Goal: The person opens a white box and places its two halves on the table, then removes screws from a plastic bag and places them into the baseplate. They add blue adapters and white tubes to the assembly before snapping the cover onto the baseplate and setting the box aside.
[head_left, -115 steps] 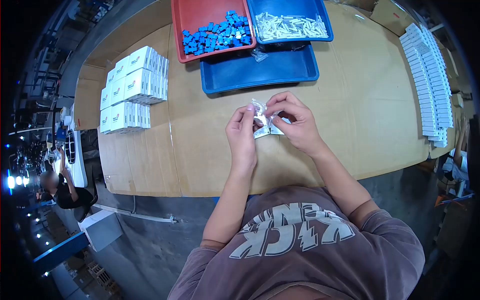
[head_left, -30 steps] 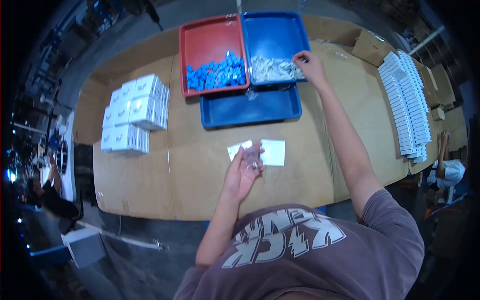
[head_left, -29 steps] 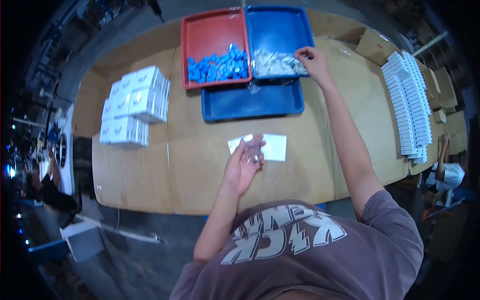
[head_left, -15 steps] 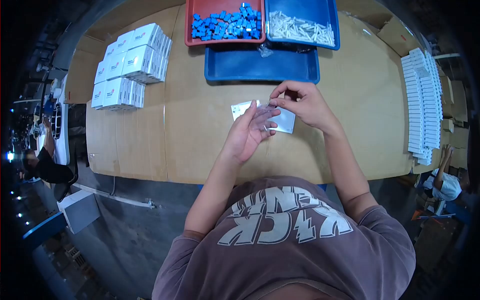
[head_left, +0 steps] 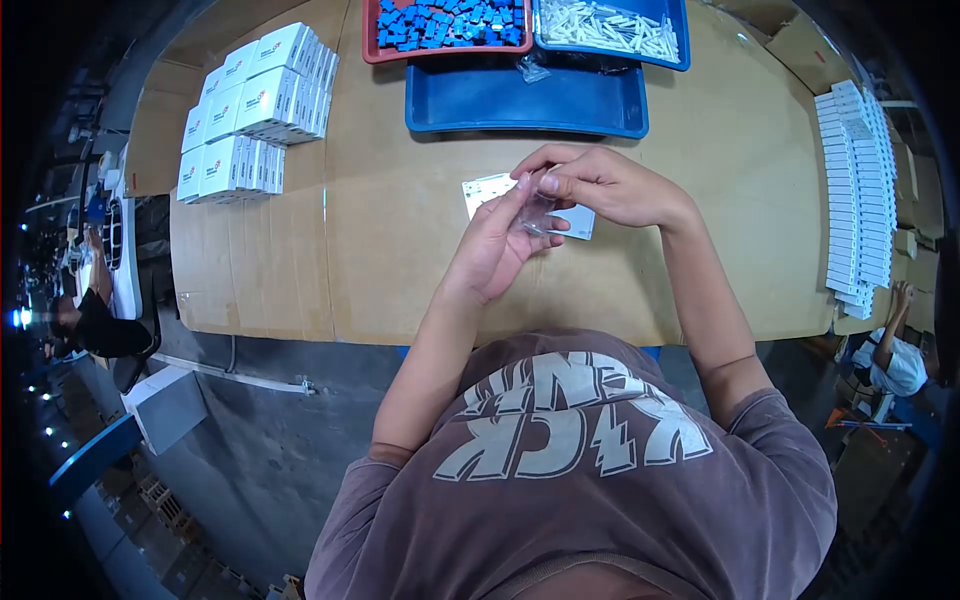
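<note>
A small clear plastic bag (head_left: 538,222) is held up over the cardboard-covered table. My left hand (head_left: 488,258) grips it from the left, thumb on top and fingers beneath. At the bag's upper edge, the bent fingers of my right hand (head_left: 622,190) are closed, right against the left thumb tip. Whether the right fingers pinch the film or a small thing inside it is hidden. Below both hands lies a flat white printed piece (head_left: 484,191), with a plain white part (head_left: 578,222) showing at its right; the hands partly cover them.
Beyond the hands stand an unfilled blue tray (head_left: 525,100), a red tray (head_left: 372,50) of blue pieces and another blue tray (head_left: 684,45) of white sticks. White boxes (head_left: 225,115) are stacked left, more (head_left: 858,200) right. Other people (head_left: 110,325) are at the far sides.
My right hand has come left and turned over the bag, its fingers now meeting my left thumb. The view has tipped slightly, so the trays sit higher in it.
</note>
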Tool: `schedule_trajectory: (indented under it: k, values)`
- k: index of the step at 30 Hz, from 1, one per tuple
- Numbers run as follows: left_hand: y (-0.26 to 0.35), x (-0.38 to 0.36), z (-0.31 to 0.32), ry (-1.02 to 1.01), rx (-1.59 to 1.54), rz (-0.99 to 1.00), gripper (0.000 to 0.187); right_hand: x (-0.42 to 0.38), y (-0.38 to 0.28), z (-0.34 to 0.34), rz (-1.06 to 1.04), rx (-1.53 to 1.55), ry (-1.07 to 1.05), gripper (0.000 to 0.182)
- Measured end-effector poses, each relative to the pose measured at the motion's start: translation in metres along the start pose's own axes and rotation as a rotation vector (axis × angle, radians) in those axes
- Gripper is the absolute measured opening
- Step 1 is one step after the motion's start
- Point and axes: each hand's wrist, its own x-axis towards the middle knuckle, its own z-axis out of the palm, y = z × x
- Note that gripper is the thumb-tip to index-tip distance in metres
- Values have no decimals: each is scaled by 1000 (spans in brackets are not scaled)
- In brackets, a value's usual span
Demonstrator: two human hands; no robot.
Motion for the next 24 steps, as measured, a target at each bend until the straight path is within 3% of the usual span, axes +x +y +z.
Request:
schedule_trajectory:
  k: [6, 10, 11, 14, 18, 24]
  values:
    - [-6, 7, -7, -2, 67, -1, 42, 5, 1, 5, 89, -87, -164, 47]
    - [-6, 3, -5, 17, 56, -53, 53, 1, 7, -15, 68, 118, -55, 47]
    - [-8, 3, -9, 38, 84, -85, 62, 1, 8, -26, -23, 46, 50, 41]
    - [-16, 4, -26, -29, -27, -114, 67, 5, 23, -79, 124, -176, 352, 32]
    - [-18, -3, -23, -17, -61, -122, 58, 12, 53, -148, 179, -699, 908, 21]
    - [-23, -9, -22, 24, 18, -93, 53, 28, 73, -191, 328, -954, 937, 25]
